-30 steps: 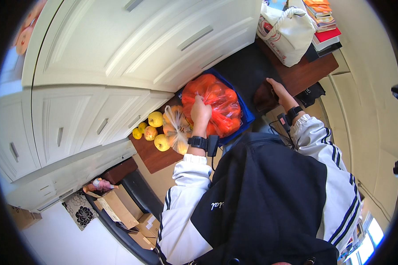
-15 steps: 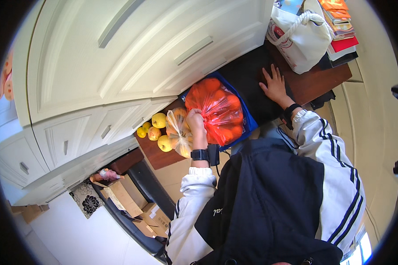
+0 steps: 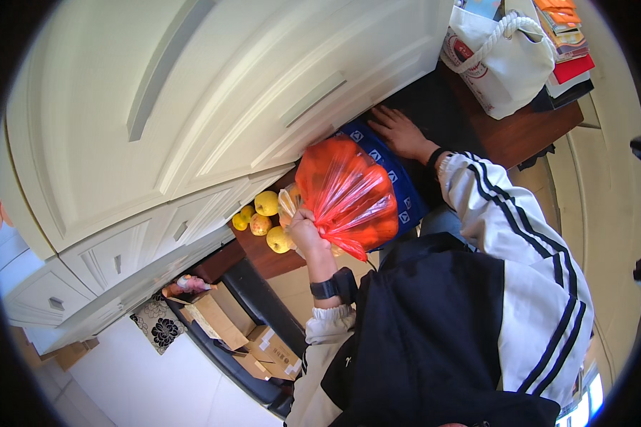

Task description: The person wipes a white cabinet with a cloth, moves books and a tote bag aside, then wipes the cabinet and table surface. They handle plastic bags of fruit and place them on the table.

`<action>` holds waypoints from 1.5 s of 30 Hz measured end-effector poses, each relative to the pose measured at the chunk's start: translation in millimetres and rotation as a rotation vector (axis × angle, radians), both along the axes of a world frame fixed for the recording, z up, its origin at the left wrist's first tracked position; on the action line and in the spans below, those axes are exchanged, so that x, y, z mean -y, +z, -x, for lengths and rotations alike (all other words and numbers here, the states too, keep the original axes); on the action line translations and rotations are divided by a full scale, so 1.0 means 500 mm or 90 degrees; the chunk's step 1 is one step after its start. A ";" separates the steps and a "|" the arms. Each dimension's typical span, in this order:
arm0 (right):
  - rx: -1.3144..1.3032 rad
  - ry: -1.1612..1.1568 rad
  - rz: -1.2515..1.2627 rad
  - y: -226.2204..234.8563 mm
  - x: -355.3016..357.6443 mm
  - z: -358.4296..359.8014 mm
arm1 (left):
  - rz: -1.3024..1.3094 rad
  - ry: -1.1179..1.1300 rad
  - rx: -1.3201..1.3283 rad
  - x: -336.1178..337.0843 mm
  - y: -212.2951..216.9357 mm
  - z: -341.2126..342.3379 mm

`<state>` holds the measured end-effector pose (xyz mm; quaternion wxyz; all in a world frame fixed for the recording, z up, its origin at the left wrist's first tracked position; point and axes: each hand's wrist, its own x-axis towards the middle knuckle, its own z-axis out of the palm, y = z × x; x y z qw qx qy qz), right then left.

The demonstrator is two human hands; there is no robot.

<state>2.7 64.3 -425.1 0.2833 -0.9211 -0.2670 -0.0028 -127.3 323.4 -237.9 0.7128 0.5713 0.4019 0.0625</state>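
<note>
A red see-through plastic bag (image 3: 349, 181) bulges with round orange fruit. My left hand (image 3: 308, 233) is closed around its gathered neck, at the bag's near left side. Under and to the right of it lies a flat blue bag (image 3: 394, 178) with small white marks. My right hand (image 3: 400, 133) rests by the blue bag's far right edge, fingers stretched out over the black surface (image 3: 445, 107). Partly hidden behind my left hand and the red bag is a clear plastic bag (image 3: 289, 201) of fruit. Several yellow apples (image 3: 266, 203) sit loose to its left.
White cabinet doors (image 3: 214, 107) rise along the far side. A white tote bag (image 3: 506, 67) with rope handles stands at the far right, beside a stack of papers and packets (image 3: 566, 43). Lower left, cardboard boxes (image 3: 271, 349) lie on a black seat (image 3: 253, 285).
My left hand has pulled the red bag's neck a little nearer to me. My right hand has moved left and away, from the middle of the black surface to the blue bag's edge.
</note>
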 end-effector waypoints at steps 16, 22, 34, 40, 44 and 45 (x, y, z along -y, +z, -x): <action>-0.085 0.084 0.020 0.039 0.098 0.211 | 0.051 0.067 0.181 -0.137 0.169 0.019; -0.097 0.235 0.103 0.067 0.192 0.357 | 0.057 0.042 0.212 -0.158 0.164 0.031; -0.867 -0.230 -0.160 0.137 0.162 0.375 | 0.008 0.021 0.219 -0.158 0.165 0.026; -1.003 -0.324 -0.270 0.059 0.030 0.399 | 0.003 0.005 0.236 -0.138 0.171 0.041; -0.846 -0.296 -0.152 0.086 0.046 0.390 | 0.033 0.011 0.219 -0.140 0.158 0.047; -0.830 -0.283 -0.140 0.104 0.076 0.378 | 0.032 0.003 0.215 -0.140 0.155 0.046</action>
